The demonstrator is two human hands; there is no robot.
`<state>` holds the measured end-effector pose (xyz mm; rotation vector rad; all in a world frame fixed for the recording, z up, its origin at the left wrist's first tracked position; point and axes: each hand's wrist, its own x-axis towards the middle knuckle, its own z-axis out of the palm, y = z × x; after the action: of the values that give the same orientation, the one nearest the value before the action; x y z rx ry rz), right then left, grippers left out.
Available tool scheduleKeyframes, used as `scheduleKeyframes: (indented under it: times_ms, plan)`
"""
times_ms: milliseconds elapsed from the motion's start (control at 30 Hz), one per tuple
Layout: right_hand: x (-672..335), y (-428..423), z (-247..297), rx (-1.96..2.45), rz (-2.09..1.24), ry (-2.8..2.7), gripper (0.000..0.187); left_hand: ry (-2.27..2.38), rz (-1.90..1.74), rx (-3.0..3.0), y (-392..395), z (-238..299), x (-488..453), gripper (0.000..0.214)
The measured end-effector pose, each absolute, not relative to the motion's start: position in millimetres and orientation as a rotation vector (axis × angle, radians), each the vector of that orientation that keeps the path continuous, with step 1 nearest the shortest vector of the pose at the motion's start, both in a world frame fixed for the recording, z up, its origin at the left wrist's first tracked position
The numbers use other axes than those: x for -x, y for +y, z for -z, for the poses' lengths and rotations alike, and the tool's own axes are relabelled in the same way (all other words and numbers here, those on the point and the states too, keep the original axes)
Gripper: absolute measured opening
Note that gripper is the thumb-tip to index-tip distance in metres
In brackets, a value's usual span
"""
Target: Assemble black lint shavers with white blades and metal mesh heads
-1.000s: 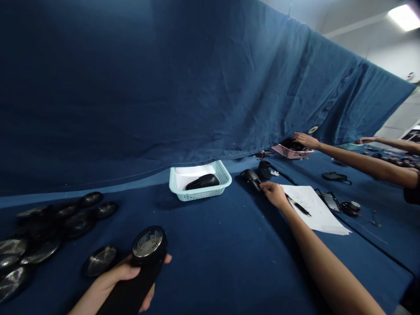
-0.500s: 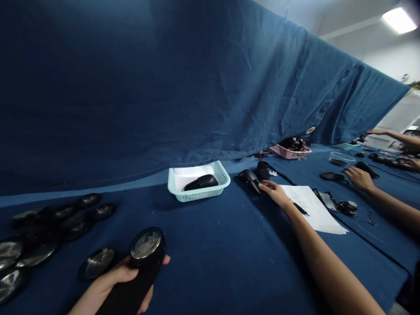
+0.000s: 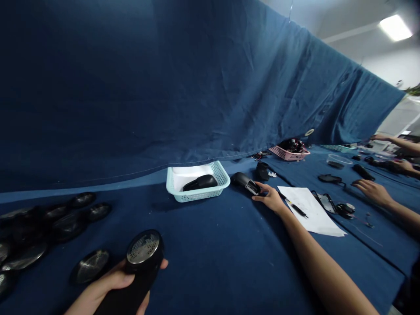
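- A black handheld unit (image 3: 138, 280) with a round perforated metal head (image 3: 143, 247) is held at the lower left of the view, low over the desk (image 3: 213, 249), head pointing up and away from the person.
- The left hand (image 3: 105, 288) is wrapped around the unit's body; the fingers are closed on it, with the thumb laid along the near side just below the head.
- The right hand (image 3: 271, 199) is stretched out well ahead, to the right of centre. Its fingers are laid on the near end of a second black unit (image 3: 244, 181), which lies on the desk. Whether that unit is gripped or only touched cannot be told.
- Just left of the second unit, a pale blue basket (image 3: 223, 175) is seen; a black shell (image 3: 201, 182) and a white sheet lie in it.
- A round mesh disc (image 3: 88, 266) lies just left of the held unit; more dark discs (image 3: 59, 218) are spread across the far left.
- A white paper (image 3: 311, 210) with a pen (image 3: 295, 206) on it lies right of the right hand.
- Farther right, a co-worker's hand (image 3: 372, 190) rests near small black parts, and a pink basket (image 3: 288, 153) stands beyond.
- A blue curtain (image 3: 197, 87) hangs along the back of the desk.
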<state>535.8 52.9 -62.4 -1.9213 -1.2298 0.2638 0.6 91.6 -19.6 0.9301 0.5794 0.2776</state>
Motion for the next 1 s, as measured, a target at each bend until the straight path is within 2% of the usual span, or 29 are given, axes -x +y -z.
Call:
scheduleKeyframes:
  times_ms: [267,567,700,1000]
  plan:
    - [-533.8,51.9,62.3,1.913,-0.243,-1.205,0.032,0.587,-0.298,-0.933,89.4,20.2,-0.9,0.053]
    - [-551.0,55.9,73.0,2.018,-0.223,-0.853,0.032,0.635,-0.293,-0.915,87.6,18.3,-2.6,0.057]
    - [-551.8,56.2,74.5,2.026,-0.254,-0.79,0.033,0.755,-0.329,-0.841,80.6,14.0,-4.7,0.048]
    - [-510.4,32.2,45.9,1.844,-0.24,-0.819,0.032,0.659,-0.42,-0.864,68.3,6.8,-7.1,0.048]
